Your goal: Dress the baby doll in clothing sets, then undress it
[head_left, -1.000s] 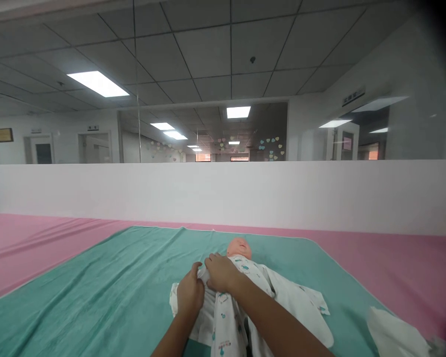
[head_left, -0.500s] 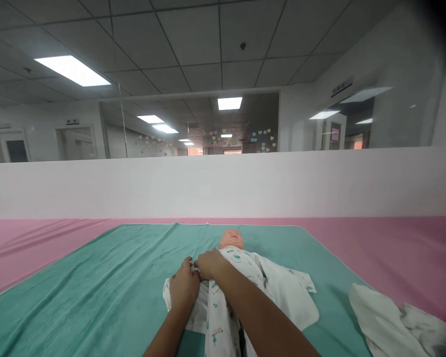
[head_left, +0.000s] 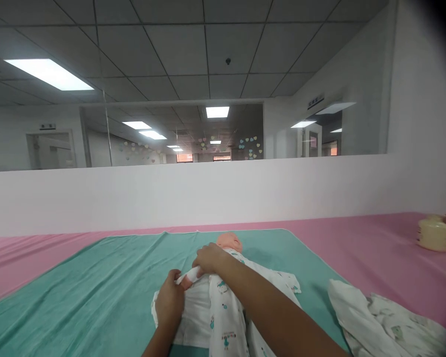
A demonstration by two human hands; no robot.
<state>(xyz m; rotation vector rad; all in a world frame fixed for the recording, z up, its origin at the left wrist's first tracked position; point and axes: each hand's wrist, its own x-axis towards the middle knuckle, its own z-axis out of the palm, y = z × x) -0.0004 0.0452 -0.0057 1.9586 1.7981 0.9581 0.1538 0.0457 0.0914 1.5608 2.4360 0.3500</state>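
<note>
A baby doll (head_left: 229,241) lies on its back, its head at the far side, in a white printed baby gown (head_left: 228,317). The gown is spread open to both sides. My left hand (head_left: 170,300) is closed at the end of the doll's arm (head_left: 186,283), beside the doll. Higher up, close to the doll's shoulder, my right hand (head_left: 210,259) pinches the gown's white sleeve (head_left: 194,273). The sleeve is stretched between my two hands, with a bit of the arm showing below it. My right forearm covers part of the gown and the doll's body.
A green sheet (head_left: 78,292) lies under the doll, over a pink cover (head_left: 364,248). Crumpled white printed cloth (head_left: 386,317) sits at the right. Farther right stands a pale yellow jar (head_left: 433,233). A white wall (head_left: 193,193) with a large window rises behind.
My left hand has moved left and down, away from my right hand. Sleeve and doll arm now show between them. The view has turned right, bringing in the yellow jar.
</note>
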